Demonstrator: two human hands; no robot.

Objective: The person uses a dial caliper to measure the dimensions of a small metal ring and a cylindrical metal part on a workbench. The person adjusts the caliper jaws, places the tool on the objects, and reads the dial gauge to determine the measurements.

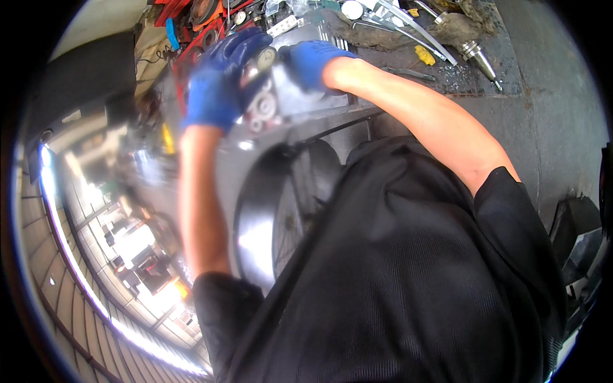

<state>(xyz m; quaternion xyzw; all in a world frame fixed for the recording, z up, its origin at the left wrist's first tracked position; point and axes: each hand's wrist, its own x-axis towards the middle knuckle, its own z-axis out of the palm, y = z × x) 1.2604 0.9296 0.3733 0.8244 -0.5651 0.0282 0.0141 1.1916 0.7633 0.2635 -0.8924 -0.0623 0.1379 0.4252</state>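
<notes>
My left hand [220, 83], in a blue glove, reaches over the bench with its fingers bent around a small part with a round, pale, dial-like face [266, 58]. That part sits between my two hands; its body is mostly hidden by the glove and blurred. My right hand [311, 64], also gloved in blue, is close to its right side. Its fingers are curled inward, and whatever is in them is hidden. Just below lie blurred round metal parts [263, 105], like rings or small wheels, beside the left wrist.
Across the far bench lie long metal bars [415, 29], a grey rag [370, 33], a yellow piece [424, 55] and a tapered tool holder [480, 64]. Red trays [182, 60] stand at far left. Below the bench edge is a large black, shiny, curved thing [255, 223].
</notes>
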